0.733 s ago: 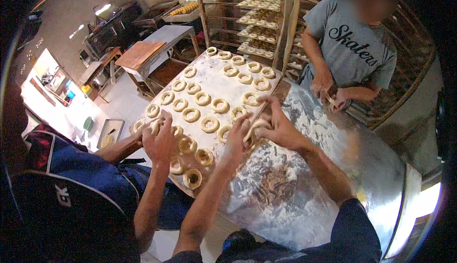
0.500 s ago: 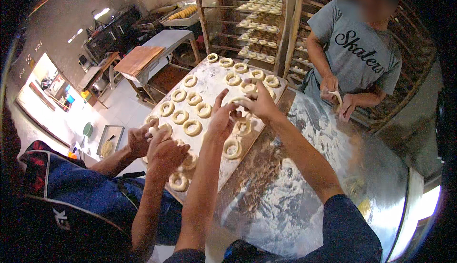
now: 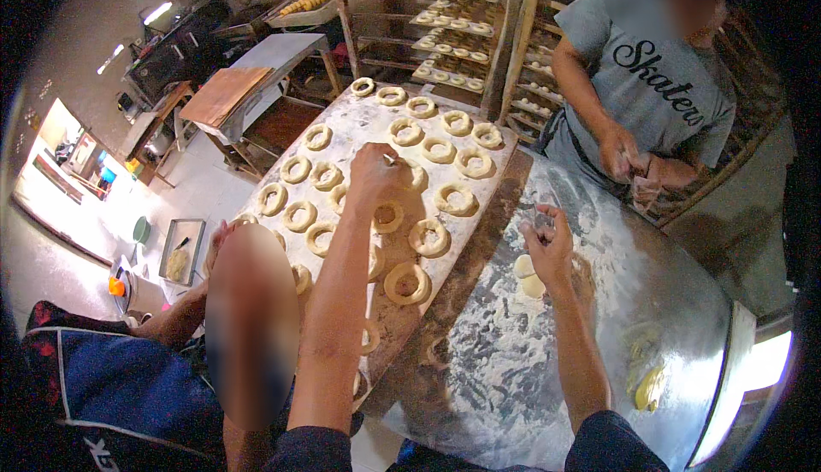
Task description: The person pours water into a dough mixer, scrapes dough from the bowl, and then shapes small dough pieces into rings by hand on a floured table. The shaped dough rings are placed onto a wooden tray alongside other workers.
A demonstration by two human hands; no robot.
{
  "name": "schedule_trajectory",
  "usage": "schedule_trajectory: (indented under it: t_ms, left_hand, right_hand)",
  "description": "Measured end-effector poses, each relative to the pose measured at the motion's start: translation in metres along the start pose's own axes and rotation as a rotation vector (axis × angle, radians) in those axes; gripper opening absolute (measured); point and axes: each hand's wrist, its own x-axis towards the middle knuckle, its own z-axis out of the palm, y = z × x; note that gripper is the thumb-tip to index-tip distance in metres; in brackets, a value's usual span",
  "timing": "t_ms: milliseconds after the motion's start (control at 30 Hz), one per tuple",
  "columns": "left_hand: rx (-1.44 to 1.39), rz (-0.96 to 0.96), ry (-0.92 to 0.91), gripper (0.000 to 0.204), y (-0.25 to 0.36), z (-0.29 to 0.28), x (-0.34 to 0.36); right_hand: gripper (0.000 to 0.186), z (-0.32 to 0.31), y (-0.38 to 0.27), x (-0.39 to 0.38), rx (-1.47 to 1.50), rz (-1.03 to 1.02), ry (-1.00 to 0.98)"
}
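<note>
Pale dough rings, several of them, lie in rows on a floured wooden board (image 3: 346, 121). My left hand (image 3: 380, 171) is closed over the board, knuckles up, against a dough ring (image 3: 415, 175) that it partly covers. Whether its curled fingers grip anything is hidden. To the right, my right hand (image 3: 550, 241) is raised over the floured metal table (image 3: 624, 267), thumb and fingers bent but apart, with nothing seen between them. Just below it sits a small pale dough piece (image 3: 530, 277). My left forearm hides some rings.
At the left, a co-worker's hand (image 3: 224, 245) reaches the board's edge. Across the table a person in a grey shirt (image 3: 658, 87) works with both hands. Behind stand racks with dough trays (image 3: 453, 23). Yellow dough (image 3: 650, 389) rests near the table's right edge.
My hands were together over the board around a dough ring and have parted. The left has moved up and left; the right has swung right over the floured table. The view has shifted slightly.
</note>
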Motion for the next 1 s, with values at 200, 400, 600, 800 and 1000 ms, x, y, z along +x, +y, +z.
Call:
schedule_trajectory:
  t_ms: [200,400,600,800,1000]
  left_hand:
    - [-0.164,0.061,0.111,0.042,0.032,-0.009,-0.018]
    - [0.254,0.133,-0.112,0.048,0.092,0.002,-0.050]
    - [0.224,0.108,-0.025,0.051,0.096,-0.003,-0.062]
    - [-0.465,0.092,0.471,0.034,0.147,-0.014,-0.124]
    - [-0.685,-0.156,0.348,0.026,0.191,0.008,-0.256]
  right_hand:
    - [0.026,0.022,-0.013,0.018,-0.090,-0.310,-0.056]
    - [0.025,0.052,-0.034,0.046,-0.116,-0.185,-0.174]
    - [0.023,0.024,-0.022,0.029,-0.051,-0.292,-0.066]
    - [0.030,-0.053,0.017,-0.024,-0.470,-0.055,0.034]
    - [0.031,-0.052,0.009,-0.073,-0.397,-0.132,-0.320]
